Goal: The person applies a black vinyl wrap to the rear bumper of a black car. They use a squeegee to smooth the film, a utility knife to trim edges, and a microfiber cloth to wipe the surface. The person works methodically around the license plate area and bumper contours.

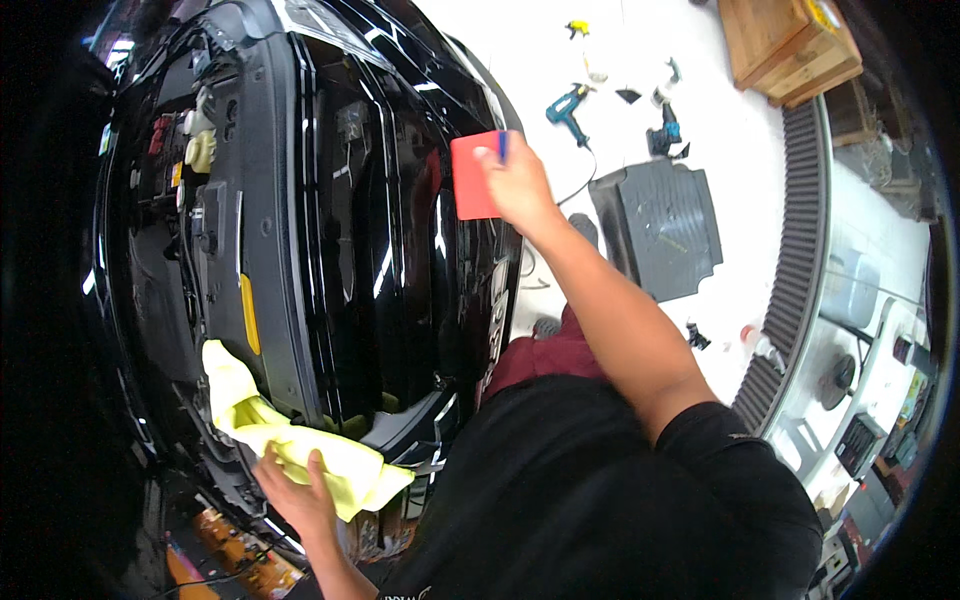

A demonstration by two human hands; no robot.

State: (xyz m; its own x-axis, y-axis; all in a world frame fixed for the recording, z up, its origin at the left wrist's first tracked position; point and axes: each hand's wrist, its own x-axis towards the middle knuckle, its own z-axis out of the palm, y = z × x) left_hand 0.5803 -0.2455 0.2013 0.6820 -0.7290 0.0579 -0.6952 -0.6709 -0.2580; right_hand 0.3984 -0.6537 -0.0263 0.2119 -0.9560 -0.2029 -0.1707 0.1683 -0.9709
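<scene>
A flat red squeegee card [470, 182] with a blue strip at one edge is pinched in my right hand [522, 185]. It stands at the glossy black front of a car [345, 200], by the bumper's outer side; I cannot tell if it touches the paint. My left hand [298, 495] is on a yellow cloth [330, 462], its thumb over the fabric and some fingertips hidden by folds. The cloth drapes across the lower corner of the engine bay and the headlight area.
Engine parts [200, 145] show under the open hood. On the white floor lie a teal corded power tool [568, 112], a cordless drill [664, 130] and a black plastic panel [660, 232]. A wooden cabinet [790, 45] stands at the far right, beside a dark floor grate [800, 200].
</scene>
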